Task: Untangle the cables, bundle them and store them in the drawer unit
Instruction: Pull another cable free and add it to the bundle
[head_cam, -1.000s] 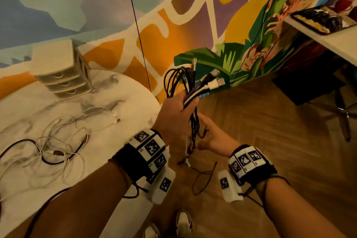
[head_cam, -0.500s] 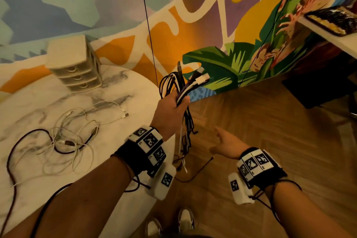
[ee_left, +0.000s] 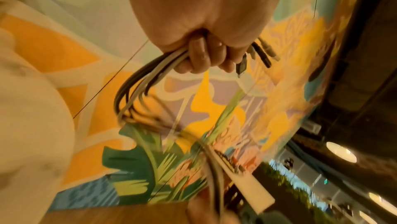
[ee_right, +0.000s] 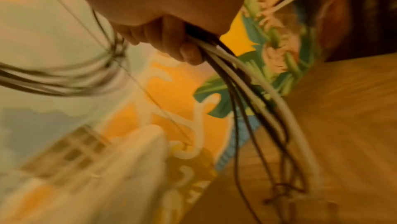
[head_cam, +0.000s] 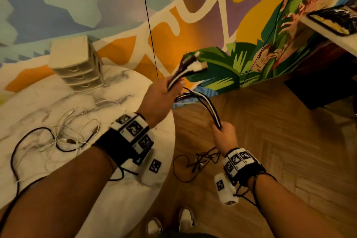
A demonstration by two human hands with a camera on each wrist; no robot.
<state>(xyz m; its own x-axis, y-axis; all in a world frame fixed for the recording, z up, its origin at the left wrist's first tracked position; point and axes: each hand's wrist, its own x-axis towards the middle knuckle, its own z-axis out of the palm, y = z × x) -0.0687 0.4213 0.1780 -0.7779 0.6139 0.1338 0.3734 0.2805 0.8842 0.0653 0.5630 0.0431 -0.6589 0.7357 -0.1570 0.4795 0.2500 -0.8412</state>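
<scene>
My left hand (head_cam: 164, 92) grips a bunch of black and white cables (head_cam: 204, 102) just below their plugs (head_cam: 195, 65), held up beyond the table's right edge. The left wrist view shows the left hand's fingers (ee_left: 199, 58) curled round the cables (ee_left: 141, 85). My right hand (head_cam: 224, 133) grips the same bunch lower down, so the cables arc between the hands. In the right wrist view the fingers (ee_right: 171, 44) close on the strands (ee_right: 247, 83), whose tangled ends (head_cam: 202, 160) hang toward the floor. The cream drawer unit (head_cam: 77, 63) stands at the table's far side, drawers closed.
A loose tangle of thin white and black cables (head_cam: 63, 135) lies on the round marble table (head_cam: 48, 102). A painted wall is close behind. Wooden floor (head_cam: 289, 150) lies to the right, with a white shelf (head_cam: 338, 38) at upper right. My shoes (head_cam: 185, 220) are below.
My right hand, open half a second ago, has closed on the cable bunch and drawn it down and right. My left hand lifted the plug end higher.
</scene>
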